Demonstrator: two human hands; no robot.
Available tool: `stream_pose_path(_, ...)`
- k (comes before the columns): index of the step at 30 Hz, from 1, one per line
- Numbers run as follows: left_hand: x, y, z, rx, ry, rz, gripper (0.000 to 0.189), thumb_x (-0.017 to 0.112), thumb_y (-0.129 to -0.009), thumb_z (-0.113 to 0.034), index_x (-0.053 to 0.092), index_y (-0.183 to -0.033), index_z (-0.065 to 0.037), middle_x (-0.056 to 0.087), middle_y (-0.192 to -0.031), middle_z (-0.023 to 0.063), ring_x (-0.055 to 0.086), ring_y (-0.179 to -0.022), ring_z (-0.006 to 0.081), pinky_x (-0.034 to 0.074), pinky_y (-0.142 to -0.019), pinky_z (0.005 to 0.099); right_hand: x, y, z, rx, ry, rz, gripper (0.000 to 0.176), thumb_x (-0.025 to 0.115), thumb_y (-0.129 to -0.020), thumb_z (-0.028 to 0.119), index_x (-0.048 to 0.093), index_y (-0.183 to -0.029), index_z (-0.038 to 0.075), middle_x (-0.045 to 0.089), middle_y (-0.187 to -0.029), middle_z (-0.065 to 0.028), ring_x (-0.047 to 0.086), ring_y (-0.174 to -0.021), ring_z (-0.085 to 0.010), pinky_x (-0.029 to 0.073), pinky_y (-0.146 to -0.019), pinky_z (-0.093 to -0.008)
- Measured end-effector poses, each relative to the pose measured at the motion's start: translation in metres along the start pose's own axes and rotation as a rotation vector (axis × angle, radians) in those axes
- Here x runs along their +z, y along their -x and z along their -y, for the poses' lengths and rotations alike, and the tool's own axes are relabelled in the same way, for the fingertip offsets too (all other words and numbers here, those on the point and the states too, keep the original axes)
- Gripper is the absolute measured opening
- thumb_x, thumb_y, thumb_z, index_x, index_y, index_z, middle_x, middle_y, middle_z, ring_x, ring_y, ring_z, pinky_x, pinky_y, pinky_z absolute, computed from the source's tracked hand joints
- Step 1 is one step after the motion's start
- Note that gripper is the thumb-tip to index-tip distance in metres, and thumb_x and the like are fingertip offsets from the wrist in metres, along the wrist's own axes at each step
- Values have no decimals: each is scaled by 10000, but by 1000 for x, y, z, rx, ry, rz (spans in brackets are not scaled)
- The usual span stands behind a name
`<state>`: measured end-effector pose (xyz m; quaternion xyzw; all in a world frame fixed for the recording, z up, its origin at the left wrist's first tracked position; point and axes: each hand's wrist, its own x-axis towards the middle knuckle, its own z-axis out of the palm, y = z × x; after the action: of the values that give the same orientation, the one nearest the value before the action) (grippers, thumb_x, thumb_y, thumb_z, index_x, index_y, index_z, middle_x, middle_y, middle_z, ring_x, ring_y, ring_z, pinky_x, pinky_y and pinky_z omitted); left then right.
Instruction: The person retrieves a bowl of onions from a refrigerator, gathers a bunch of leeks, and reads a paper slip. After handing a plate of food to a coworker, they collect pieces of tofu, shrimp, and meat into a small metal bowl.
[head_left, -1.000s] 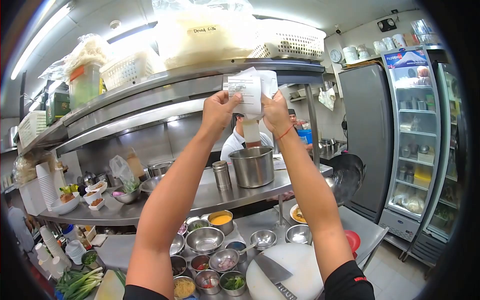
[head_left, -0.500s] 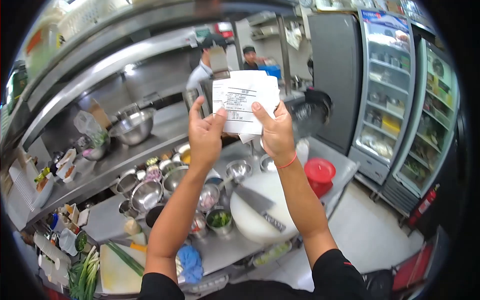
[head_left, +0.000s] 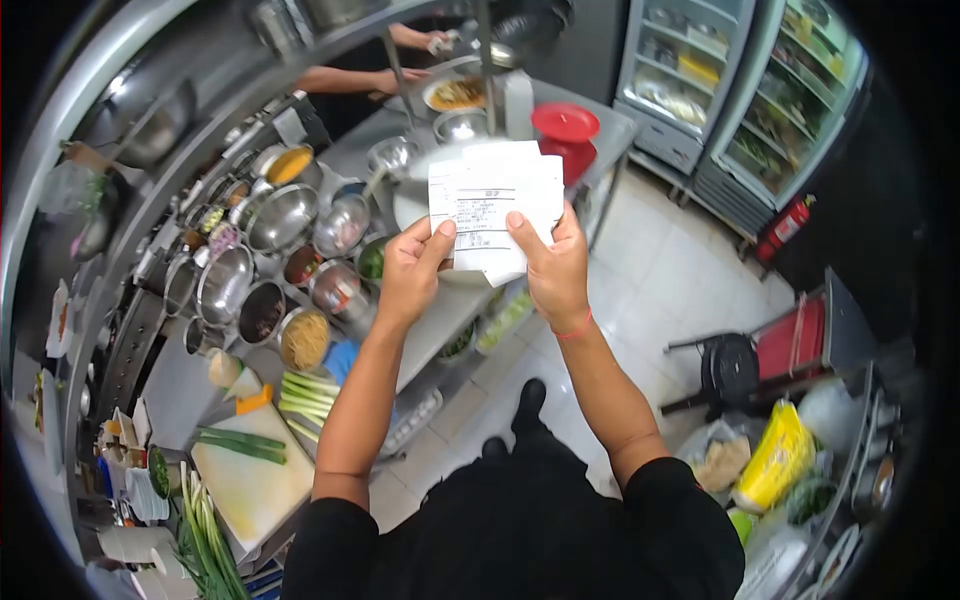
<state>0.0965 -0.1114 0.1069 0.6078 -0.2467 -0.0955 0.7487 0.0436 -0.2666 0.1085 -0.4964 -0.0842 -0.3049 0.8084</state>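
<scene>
A small sheaf of white printed order slips (head_left: 500,200) is held up in front of me, the print too blurred to read in full. My left hand (head_left: 412,265) pinches the lower left edge with the thumb on top. On the lower right side, my right hand (head_left: 556,265) grips the same slips, its thumb pressed flat on the paper. A red band circles the right wrist. Behind the slips, the white round cutting board (head_left: 410,205) is mostly hidden.
Steel bowls (head_left: 283,218) of ingredients crowd the counter at left. Spring onions lie on a cutting board (head_left: 255,490). A red bowl (head_left: 566,122) stands near the far corner. Another person's arms (head_left: 350,80) reach over a plate of food (head_left: 458,94). A chair (head_left: 790,335) stands right.
My view has tilted down, bringing the floor and my feet into sight. My left fingers have closed onto the slips' edge; the right hand keeps its grip.
</scene>
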Motion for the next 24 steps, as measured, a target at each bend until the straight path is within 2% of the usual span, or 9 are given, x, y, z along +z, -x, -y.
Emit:
stream_pose_path(3,23,34,18,-111,23,65,349,540,-919,-281,582,-1143,-17,646,-989,20,594,-849,65,477,-704,224,-29,44,6,95,112,-94,267,603,-877,106,475,-1068,-29,587,-1018,-77,542,-922,-96,448,-812,-243)
stream_pose_path(4,29,43,30,-156,128,102,360,539,-918,-256,558,-1163,6,645,-1009,48,614,-864,101,496,-739,245,-39,57,6,108,120,-116,268,603,-877,106,473,-1067,-30,587,-1018,-78,545,-917,-96,451,-809,-242)
stream_pose_path(9,62,84,81,-340,345,159,318,542,-909,-168,548,-1156,32,645,-1013,92,634,-849,137,513,-748,271,-88,116,12,229,138,-240,257,599,-877,99,473,-1060,-30,587,-1028,-92,551,-924,-108,457,-814,-249)
stream_pose_path(11,83,96,98,-356,157,149,302,540,-903,-138,550,-1150,36,645,-1016,102,635,-862,148,520,-759,294,-111,134,9,250,145,-279,264,600,-877,102,474,-1065,-33,587,-1028,-95,552,-925,-111,458,-814,-251)
stream_pose_path(14,107,104,118,-446,140,193,291,510,-893,-93,551,-1150,38,643,-1029,107,634,-890,161,525,-782,319,-147,156,10,252,193,-348,289,602,-874,112,476,-1084,-40,588,-1025,-99,556,-918,-119,462,-811,-257)
stream_pose_path(16,122,107,138,-525,72,227,278,510,-878,-101,577,-1130,-5,644,-1015,62,621,-861,123,495,-730,269,-171,169,18,283,161,-404,306,608,-870,121,477,-1094,-42,589,-1031,-104,559,-927,-127,463,-814,-259)
stream_pose_path(18,145,109,152,-572,-1,283,275,513,-872,-103,574,-1120,0,631,-1034,62,604,-894,127,488,-756,279,-200,181,23,258,101,-433,305,610,-863,104,482,-1104,-31,589,-1048,-95,558,-959,-125,466,-828,-267)
stream_pose_path(22,212,113,177,-659,-42,529,327,468,-865,-74,525,-1159,57,618,-1061,117,616,-924,180,508,-816,312,-285,225,25,166,261,-592,333,607,-855,103,487,-1138,-26,588,-1036,-72,535,-947,-125,449,-842,-294)
stream_pose_path(24,249,128,189,-727,-162,635,391,477,-923,-161,441,-1241,64,584,-1137,145,599,-976,199,483,-860,318,-333,258,44,286,455,-700,326,587,-834,77,484,-1124,-31,582,-1013,-106,524,-945,-128,429,-844,-291)
